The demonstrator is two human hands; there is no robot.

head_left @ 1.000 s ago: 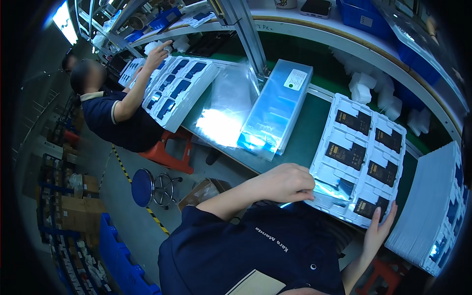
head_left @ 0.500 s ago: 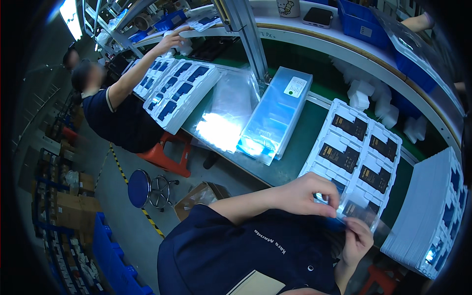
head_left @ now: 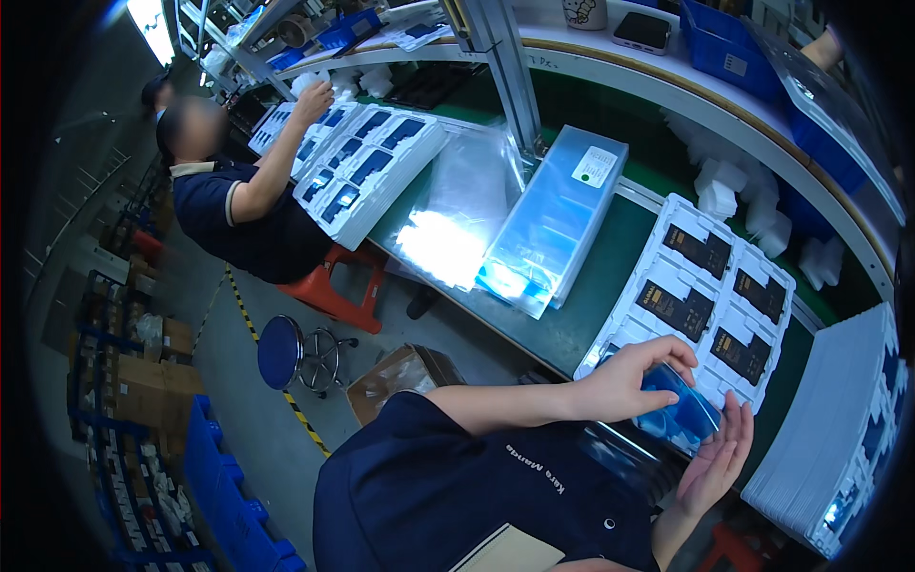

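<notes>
— While the blue-tinted flat piece (head_left: pixel 679 408) sits between both hands, who actually has hold of it?

— The left hand (head_left: pixel 624 379), I'd say. Its fingers (head_left: pixel 667 351) curl over the top edge with the thumb underneath, pinched on the piece. The right hand (head_left: pixel 715 458) is spread flat below it, palm up, fingers (head_left: pixel 739 424) straight and together, touching its lower edge without closing on it.

— What lies just past the fingertips?

— A white moulded tray (head_left: pixel 701 286) on the green table (head_left: pixel 581 315), its pockets holding dark rectangular parts (head_left: pixel 675 307). The piece hangs over the tray's near corner.

— And further out?

— Beyond the left fingers, a long clear-wrapped stack (head_left: pixel 553 219) rests on the table beside a shiny clear sheet (head_left: pixel 453 214). Off the right fingers, a pile of white trays (head_left: pixel 829 439) stands at the table's edge. Far beyond the left hand, another person in a dark shirt (head_left: pixel 243 214) reaches over more trays (head_left: pixel 367 162), near a round blue stool (head_left: pixel 281 351).
</notes>
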